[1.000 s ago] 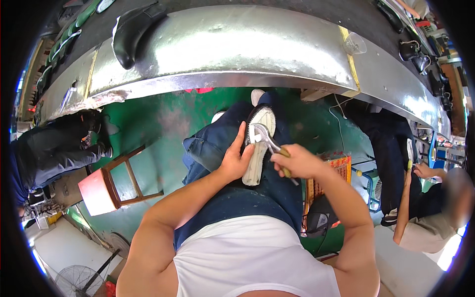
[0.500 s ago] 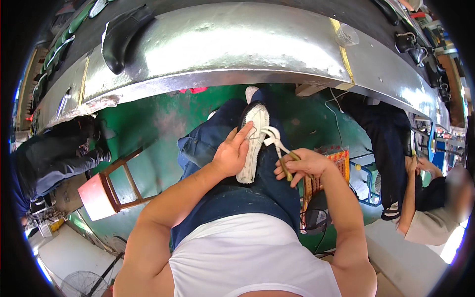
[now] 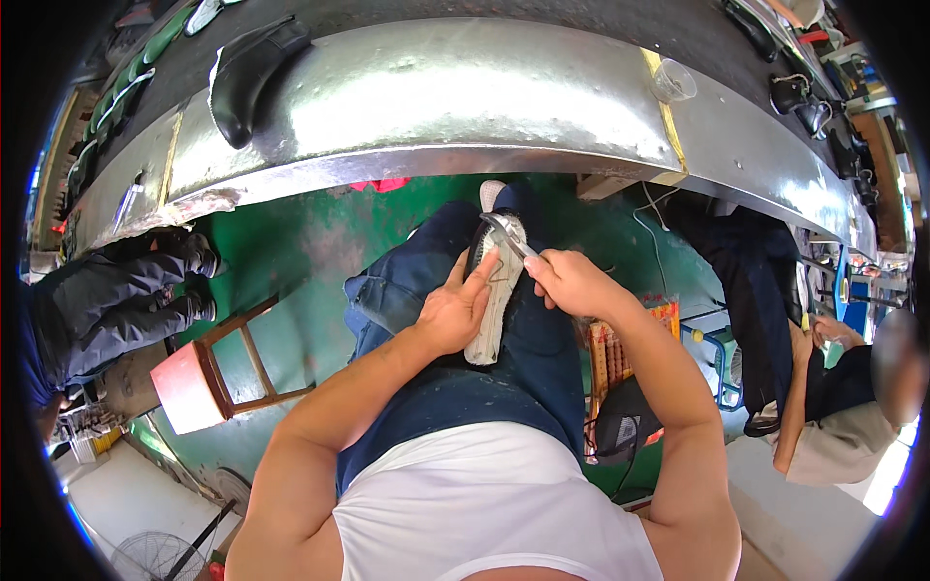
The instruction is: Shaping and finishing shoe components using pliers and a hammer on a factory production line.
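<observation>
A shoe [image 3: 492, 320] lies sole up across my thighs, its pale underside showing and a dark upper edge at the toe. My left hand [image 3: 453, 312] is closed on its left side, with fingers stretched along the sole. In my right hand [image 3: 573, 281] are lasting pincers [image 3: 513, 239], gripped by the handles. Their curved metal head is at the toe end of the shoe, and my right fingers hide most of the handles. Whether the jaws have caught the edge cannot be made out.
A metal-faced bench [image 3: 436, 107] spans the front, bearing a black boot [image 3: 249, 77] and a clear plastic cup [image 3: 675, 79]. A red-topped stool [image 3: 194, 387] lies to the left. Beside my right leg is an orange beaded seat cover [image 3: 610, 358]. Other people [image 3: 843, 397] sit on both sides.
My right hand has moved up and left, bringing the pincers from beside the shoe onto its toe end. Its fingers have closed tighter round the handles. My left hand stays on the shoe.
</observation>
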Demonstrator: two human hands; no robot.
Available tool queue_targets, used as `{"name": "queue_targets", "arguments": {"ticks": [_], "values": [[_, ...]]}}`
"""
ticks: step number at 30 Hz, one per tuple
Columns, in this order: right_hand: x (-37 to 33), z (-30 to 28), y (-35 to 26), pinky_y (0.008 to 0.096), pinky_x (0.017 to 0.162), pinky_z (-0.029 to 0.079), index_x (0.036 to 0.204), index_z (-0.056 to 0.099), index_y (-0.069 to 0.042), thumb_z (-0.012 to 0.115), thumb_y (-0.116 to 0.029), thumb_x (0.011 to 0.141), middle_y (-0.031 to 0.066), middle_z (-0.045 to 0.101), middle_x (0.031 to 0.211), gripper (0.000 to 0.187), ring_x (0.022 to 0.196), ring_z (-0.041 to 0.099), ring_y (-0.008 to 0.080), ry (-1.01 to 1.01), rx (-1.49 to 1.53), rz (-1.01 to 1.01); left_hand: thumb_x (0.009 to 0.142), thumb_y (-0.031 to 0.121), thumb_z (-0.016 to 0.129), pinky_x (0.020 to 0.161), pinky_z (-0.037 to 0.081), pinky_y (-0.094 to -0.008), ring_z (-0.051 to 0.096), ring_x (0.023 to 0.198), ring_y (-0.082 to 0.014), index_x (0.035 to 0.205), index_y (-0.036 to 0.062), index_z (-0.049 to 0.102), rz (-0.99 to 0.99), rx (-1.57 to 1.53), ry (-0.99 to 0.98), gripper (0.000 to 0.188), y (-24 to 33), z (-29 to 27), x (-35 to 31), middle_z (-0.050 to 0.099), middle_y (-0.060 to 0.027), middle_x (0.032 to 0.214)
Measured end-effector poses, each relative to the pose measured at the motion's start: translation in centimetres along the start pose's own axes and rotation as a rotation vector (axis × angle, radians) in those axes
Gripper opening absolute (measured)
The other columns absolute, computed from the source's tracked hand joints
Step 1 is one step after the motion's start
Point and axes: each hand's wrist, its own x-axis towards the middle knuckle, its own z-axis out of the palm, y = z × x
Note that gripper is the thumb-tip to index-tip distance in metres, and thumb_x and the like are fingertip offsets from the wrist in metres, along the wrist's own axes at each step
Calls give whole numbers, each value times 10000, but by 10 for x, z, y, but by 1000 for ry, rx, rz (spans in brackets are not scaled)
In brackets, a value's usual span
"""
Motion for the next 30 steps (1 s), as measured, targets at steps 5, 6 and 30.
{"name": "queue_targets", "arguments": {"ticks": [5, 6, 30], "values": [[-14, 37, 32, 500, 754, 493, 970, 573, 28, 466, -341, 1026, 257, 641, 867, 388, 847, 627, 454, 209, -174, -417, 994, 282, 513, 1042, 429, -463, 499, 1254, -498, 1541, -34, 104, -240, -199, 38, 753, 2, 13, -5, 340, -357, 1485], [-17, 42, 33, 507, 760, 497, 981, 561, 15, 485, -340, 1019, 252, 648, 921, 365, 858, 631, 447, 162, -370, -374, 989, 301, 527, 1068, 406, -451, 476, 1284, -496, 1528, -81, 67, -277, -204, 29, 805, 2, 13, -4, 329, -360, 1493], [-57, 43, 74, 479, 750, 519, 1044, 603, -6, 508, -324, 1004, 198, 679, 905, 334, 837, 659, 411, 195, -140, -244, 925, 392, 667, 1072, 389, -379, 493, 1263, -293, 1469, -64, 228, -338, -490, -145, 835, -18, -4, 26, 504, -247, 1324]]}}
